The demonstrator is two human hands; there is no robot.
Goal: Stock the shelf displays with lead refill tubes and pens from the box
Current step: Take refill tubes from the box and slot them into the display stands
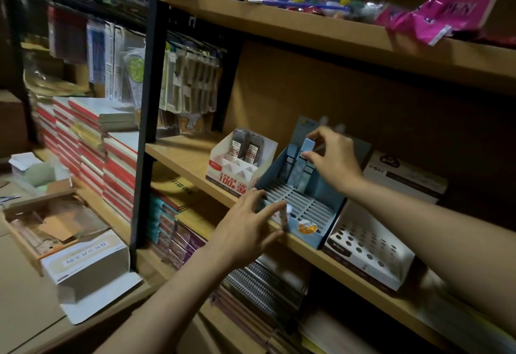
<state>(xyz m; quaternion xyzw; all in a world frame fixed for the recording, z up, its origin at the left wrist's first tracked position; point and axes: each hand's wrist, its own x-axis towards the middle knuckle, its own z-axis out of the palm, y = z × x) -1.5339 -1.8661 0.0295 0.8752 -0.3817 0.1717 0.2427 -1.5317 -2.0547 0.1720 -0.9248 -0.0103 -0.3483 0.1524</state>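
Note:
A blue slotted display box [321, 225] sits on the wooden middle shelf [181, 155]. My right hand [332, 155] pinches a light-blue lead refill tube [308, 145] over the back row, where two more blue tubes [291, 163] stand upright. My left hand [248, 225] rests on the display's front left corner with fingers spread, steadying it. A white display [237, 169] to the left holds two dark refill tubes [247, 146]. To the right lies a white pen display with round holes [368, 250], with no pens in it.
An open cardboard box [53, 222] and a white carton [86, 264] lie on the low surface at left. Red-spined notebook stacks [92, 152] fill the left shelf. A black upright post [145, 119] divides the shelves. Spiral notebooks [262, 286] sit below; pink packets [446, 12] lie above.

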